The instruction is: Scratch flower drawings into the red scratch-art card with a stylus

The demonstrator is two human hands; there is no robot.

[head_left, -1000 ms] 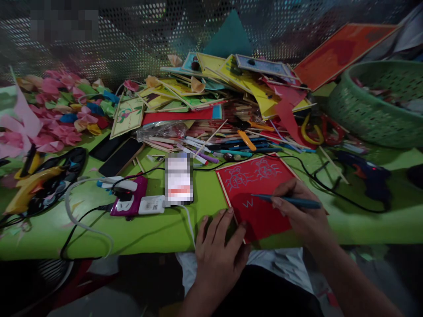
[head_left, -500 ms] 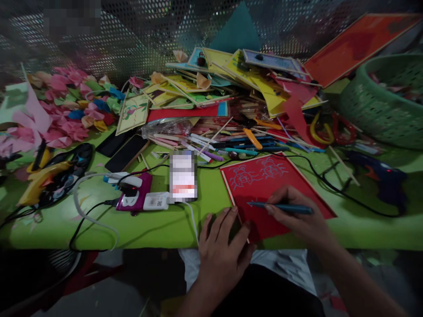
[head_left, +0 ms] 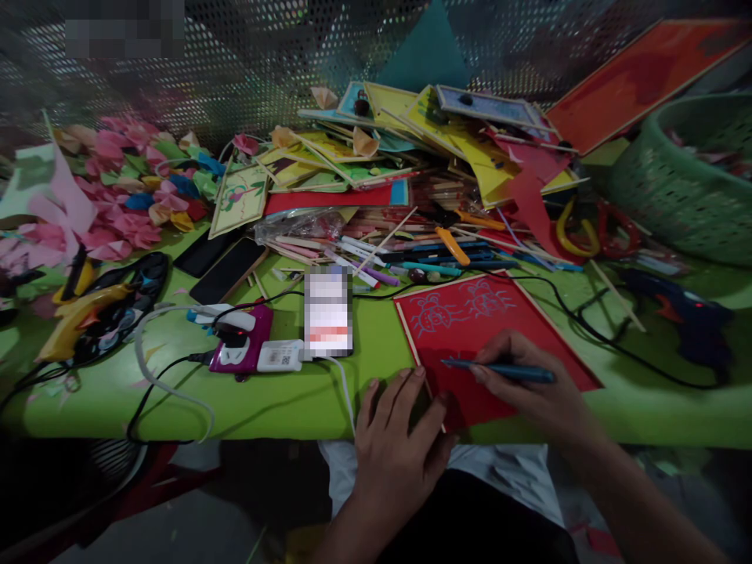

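A red sheet (head_left: 475, 345) edged with thin wooden sticks lies at an angle on the green table. Two small creature drawings in light blue lines fill its upper part, and a few short strokes show below them. My right hand (head_left: 522, 376) pinches a blue pen (head_left: 514, 370), its tip on or just over those strokes. At the sheet's lower left edge rests my left hand (head_left: 399, 439), fingers stretched and spread, fingertips at the wooden border and the table beside it.
Left of the sheet are a phone (head_left: 327, 313) with a lit screen and a purple power strip (head_left: 250, 337) with cables. Behind lie pens, sticks and framed pictures (head_left: 487, 106). A glue gun (head_left: 685, 313) and green basket (head_left: 687, 180) stand right; paper flowers (head_left: 117, 196) are heaped left.
The short strokes under the pen tip have grown slightly. My left hand stays at the border, and the whole view has shifted a little.
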